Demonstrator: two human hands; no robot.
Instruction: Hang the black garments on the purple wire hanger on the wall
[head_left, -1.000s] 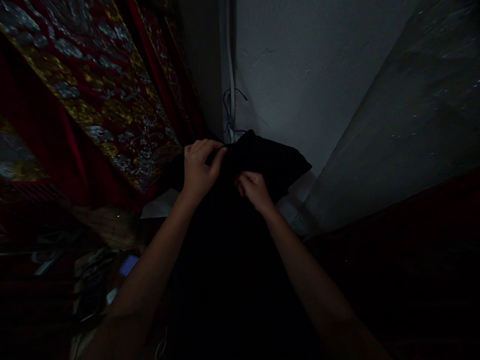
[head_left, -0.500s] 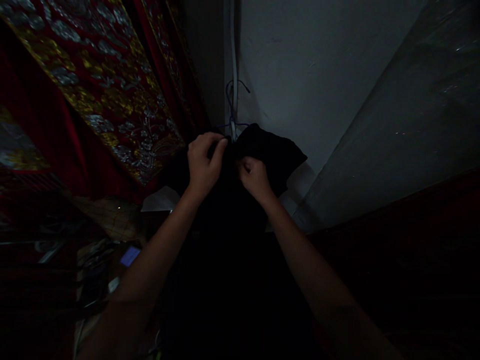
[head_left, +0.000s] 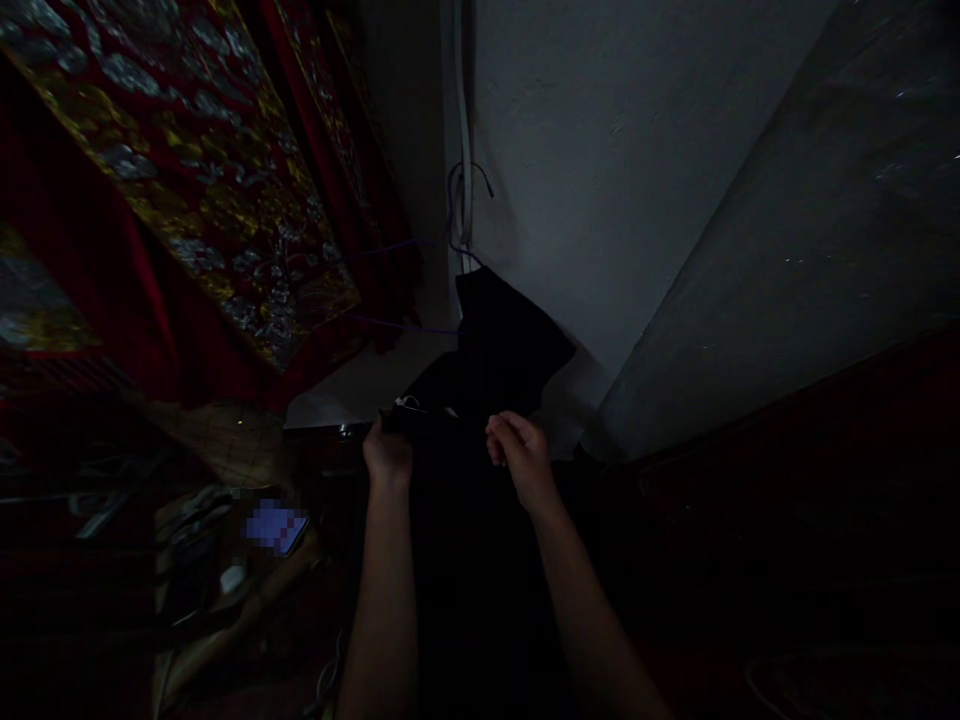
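Note:
A black garment (head_left: 502,340) hangs half off a thin blue wire hanger (head_left: 459,215) hooked on the grey wall. One shoulder stays on the hanger; the other side has slid down. My left hand (head_left: 388,452) is closed on the lowered edge of the black garment, where a small white tag shows. My right hand (head_left: 519,456) is curled in a loose pinch against the dark cloth just right of it. The room is dim and the lower part of the garment is lost in shadow.
Red cloth with gold and silver embroidery (head_left: 202,190) hangs at the left. A grey wall (head_left: 600,150) and a slanted grey panel (head_left: 787,250) fill the right. Low at the left, a cluttered surface holds a lit phone (head_left: 276,526) and small items.
Both hands have dropped from the hanger's neck to lower down. The garment's left shoulder came off the hanger and now droops, and the bare blue wire shows.

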